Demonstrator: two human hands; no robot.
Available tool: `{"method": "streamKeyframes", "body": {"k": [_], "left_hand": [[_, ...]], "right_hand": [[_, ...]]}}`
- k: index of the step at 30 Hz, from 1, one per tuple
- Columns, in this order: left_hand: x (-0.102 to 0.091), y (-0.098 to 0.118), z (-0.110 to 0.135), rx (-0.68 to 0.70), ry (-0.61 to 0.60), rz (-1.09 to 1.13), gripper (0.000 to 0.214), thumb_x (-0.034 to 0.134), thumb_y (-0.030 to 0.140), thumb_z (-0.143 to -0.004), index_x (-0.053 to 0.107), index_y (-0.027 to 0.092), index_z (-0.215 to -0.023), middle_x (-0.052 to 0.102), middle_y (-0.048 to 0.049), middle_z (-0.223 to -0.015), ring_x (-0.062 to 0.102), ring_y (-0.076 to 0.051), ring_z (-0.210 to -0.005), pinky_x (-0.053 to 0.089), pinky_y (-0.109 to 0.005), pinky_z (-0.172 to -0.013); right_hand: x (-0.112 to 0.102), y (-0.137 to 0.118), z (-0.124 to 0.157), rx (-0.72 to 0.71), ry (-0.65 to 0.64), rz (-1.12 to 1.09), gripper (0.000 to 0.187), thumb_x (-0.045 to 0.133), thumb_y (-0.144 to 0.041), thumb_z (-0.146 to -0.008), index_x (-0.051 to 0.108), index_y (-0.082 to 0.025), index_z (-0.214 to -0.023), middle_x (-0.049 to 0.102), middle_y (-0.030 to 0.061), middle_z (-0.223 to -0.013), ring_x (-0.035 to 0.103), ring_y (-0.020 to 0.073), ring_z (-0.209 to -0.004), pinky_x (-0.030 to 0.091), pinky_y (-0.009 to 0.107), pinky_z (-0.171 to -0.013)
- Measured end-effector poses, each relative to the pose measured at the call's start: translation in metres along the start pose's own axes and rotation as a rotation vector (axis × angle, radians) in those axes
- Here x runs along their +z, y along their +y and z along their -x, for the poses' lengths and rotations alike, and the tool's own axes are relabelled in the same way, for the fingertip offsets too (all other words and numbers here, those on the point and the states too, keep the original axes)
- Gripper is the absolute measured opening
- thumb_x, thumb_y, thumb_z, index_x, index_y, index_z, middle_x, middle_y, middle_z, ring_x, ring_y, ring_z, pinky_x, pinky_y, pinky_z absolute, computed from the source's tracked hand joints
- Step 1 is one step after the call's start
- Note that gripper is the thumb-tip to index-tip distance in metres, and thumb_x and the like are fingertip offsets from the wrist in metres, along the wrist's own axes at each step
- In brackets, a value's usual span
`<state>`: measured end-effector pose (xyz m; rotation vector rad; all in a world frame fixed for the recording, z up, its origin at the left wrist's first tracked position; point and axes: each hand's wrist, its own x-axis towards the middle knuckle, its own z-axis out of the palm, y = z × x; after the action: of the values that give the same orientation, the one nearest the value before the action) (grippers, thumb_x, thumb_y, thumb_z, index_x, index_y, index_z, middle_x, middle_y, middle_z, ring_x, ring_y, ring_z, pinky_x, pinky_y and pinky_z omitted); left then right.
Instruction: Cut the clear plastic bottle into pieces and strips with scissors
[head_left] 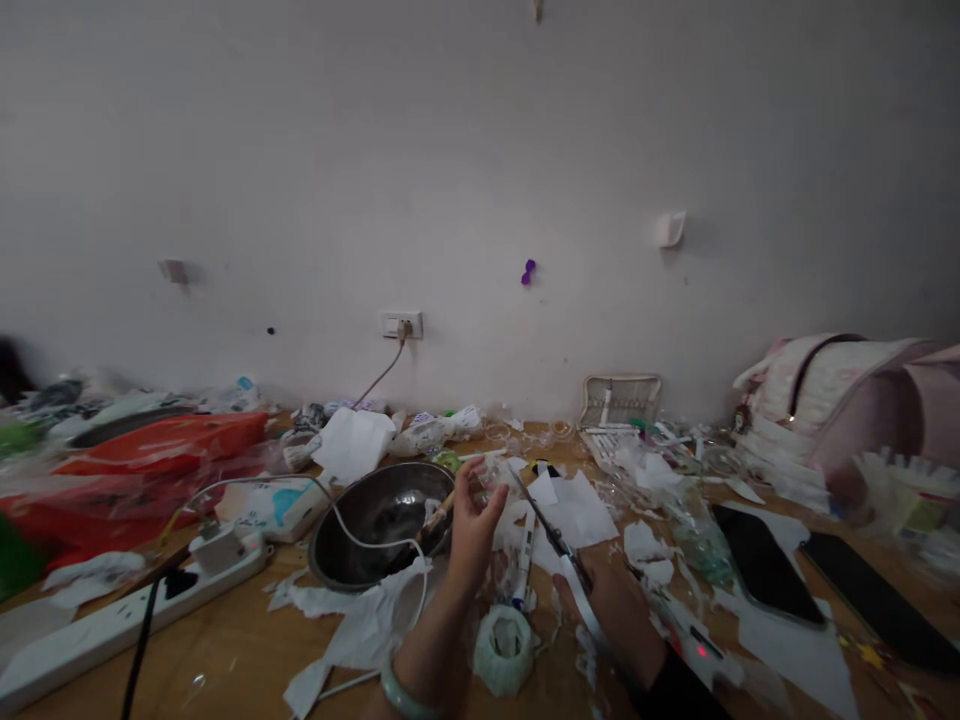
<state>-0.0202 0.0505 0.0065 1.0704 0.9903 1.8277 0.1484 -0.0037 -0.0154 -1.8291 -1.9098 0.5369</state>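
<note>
Clutter covers the wooden table [225,640] in the head view, which runs along a pale wall [480,150] with a socket [402,324] and a plugged-in cable. Near the middle, the left hand [471,522] is raised just above the tabletop, palm turned inward, its fingers curled narrowly around a small clear scrap held at the fingertips; what that scrap is cannot be told. The wrist below it wears a pale green bangle [405,695]. The right hand [607,615] lies lower and to the right, closed on the handles of a pair of scissors [559,545], whose dark blades point up and away toward the left hand's fingertips; whether the blades touch the scrap cannot be told. Just left of the left hand sits a metal bowl [379,520] with a thin wooden stick resting against its rim, and a white cable loops across the front of it. Between the two forearms stands a roll of clear tape [504,648], and a white pen [523,560] lies just beyond it. Torn white paper is scattered all around. A white power strip [112,625] lies at the left, near an orange plastic bag [150,450]. Two dark phones [765,565] lie flat at the right, with a pink bag [840,395] behind them.
</note>
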Motion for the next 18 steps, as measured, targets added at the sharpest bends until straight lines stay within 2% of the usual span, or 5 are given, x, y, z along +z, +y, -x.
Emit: {"method": "streamKeyframes", "body": {"k": [8,13,18], "left_hand": [[0.0016,0.0,0.0021,0.001,0.022,0.004,0.047,0.076,0.032,-0.061,0.057,0.024,-0.103,0.055,-0.0034,-0.106,0.054,-0.019,-0.09,0.043,-0.028,-0.078],[0.0006,-0.0023,0.0023,0.039,0.042,-0.02,0.043,0.075,0.031,-0.062,0.058,0.024,-0.102,0.057,-0.0035,-0.105,0.053,-0.02,-0.093,0.042,-0.028,-0.082],[-0.0006,-0.0029,0.0013,0.012,0.01,-0.019,0.044,0.074,0.034,-0.065,0.056,0.025,-0.104,0.055,-0.0034,-0.106,0.054,-0.019,-0.09,0.045,-0.028,-0.078]], "right_hand": [[0.0047,0.0032,-0.0003,-0.031,0.06,0.132,0.026,0.049,-0.035,-0.085,0.07,-0.021,-0.08,0.071,0.0107,-0.082,0.063,0.0246,-0.081,0.04,0.03,-0.071],[0.0063,0.0056,-0.0003,-0.04,0.054,0.146,0.03,0.045,-0.037,-0.085,0.07,-0.02,-0.078,0.071,0.0097,-0.075,0.064,0.0238,-0.073,0.039,0.03,-0.064],[0.0037,0.0036,0.0021,-0.036,0.059,0.128,0.033,0.043,-0.038,-0.084,0.069,-0.021,-0.074,0.071,0.0098,-0.074,0.065,0.0235,-0.072,0.039,0.03,-0.063]]}}
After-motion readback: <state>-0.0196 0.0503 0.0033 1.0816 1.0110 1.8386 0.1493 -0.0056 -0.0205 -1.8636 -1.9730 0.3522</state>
